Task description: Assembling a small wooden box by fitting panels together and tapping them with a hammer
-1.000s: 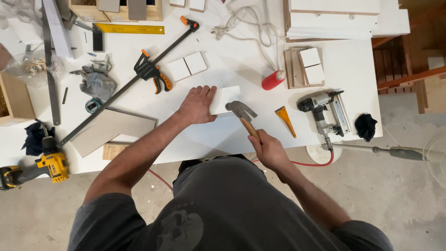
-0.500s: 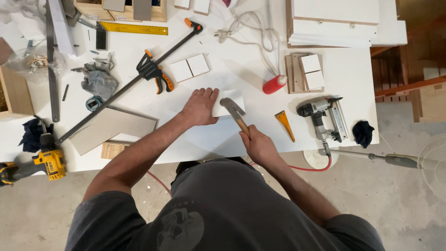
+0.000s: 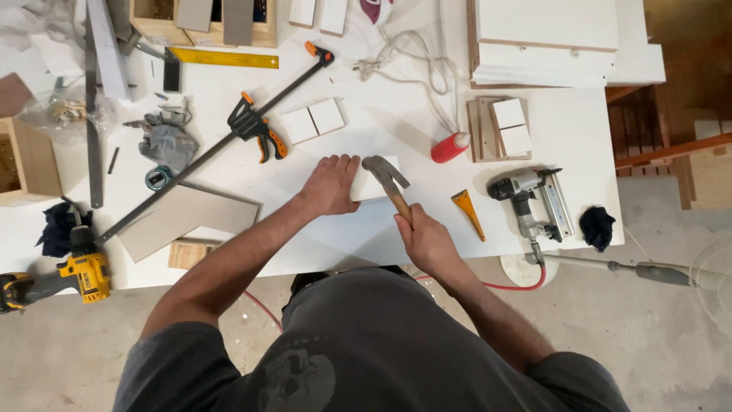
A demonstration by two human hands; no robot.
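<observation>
My left hand (image 3: 329, 185) lies flat on a small white block (image 3: 375, 188) on the white worktable (image 3: 381, 229), pinning its left side. My right hand (image 3: 425, 242) grips the wooden handle of a claw hammer (image 3: 386, 179). The hammer's metal head rests over the top of the white block, just right of my left fingers. Part of the block is hidden under my left hand.
A long bar clamp (image 3: 229, 137) lies diagonally at left. Two white squares (image 3: 313, 120), a red bottle (image 3: 450, 147), an orange wedge (image 3: 467, 212), a nail gun (image 3: 531, 200) with red hose and a yellow drill (image 3: 72, 276) surround the hands. White panels (image 3: 545, 34) are stacked at back right.
The hammer has swung left and down from beside the block onto its top. My right hand followed it towards the left hand, which stayed on the block.
</observation>
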